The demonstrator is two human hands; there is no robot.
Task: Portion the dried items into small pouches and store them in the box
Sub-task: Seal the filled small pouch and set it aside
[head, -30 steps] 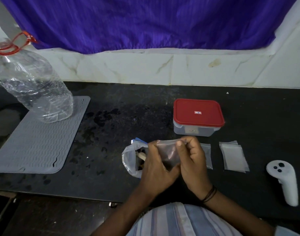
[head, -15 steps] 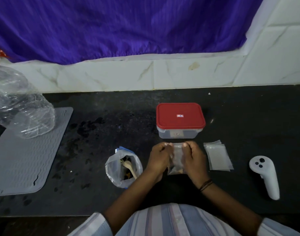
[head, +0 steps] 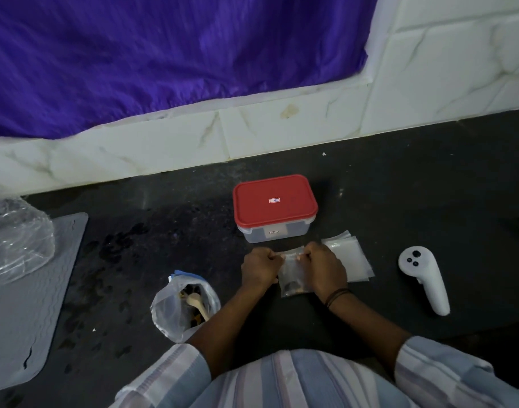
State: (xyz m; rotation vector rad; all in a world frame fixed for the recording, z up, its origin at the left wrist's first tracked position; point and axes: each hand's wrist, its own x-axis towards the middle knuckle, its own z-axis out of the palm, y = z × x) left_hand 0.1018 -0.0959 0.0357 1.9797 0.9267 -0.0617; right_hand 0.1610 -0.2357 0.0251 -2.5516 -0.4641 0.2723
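Counter (head: 399,201) of dark speckled stone, one, backed by white marble-look tile and a purple curtain (head: 164,54) hanging in folds at 12 o'clock.

Item one: box (head: 274,213), single, rectangular with rounded corners, clear plastic body under a red lid that I see seated on top, standing just beyond the hands at 12 o'clock.

Item two: pouch (head: 292,278), one in hand, small, clear, crinkled film with a few dark bits at its bottom. My view has the left hand (head: 259,267) and right hand (head: 326,269) each pinching its top edge, fingers curled, the pouch hanging between them just above the counter.

Item three: spare pouches (head: 351,260), a flat stack of clear squares at 3 o'clock of the right hand and partly hidden by it; I cannot count the layers.

Item four: bag (head: 183,307), one, clear plastic with a blue strip at the mouth, standing open at 8 o'clock of the left hand, holding dried bits and one pale spoon (head: 198,303). The left forearm crosses its near edge.

Item five: controller (head: 424,278), one, white smooth plastic, lying at 3 o'clock, well apart from the pouches.

Item six: mat (head: 31,304), one, grey, ribbed in waves, at 9 o'clock, with a crumpled clear bottle (head: 13,240) on its far end.
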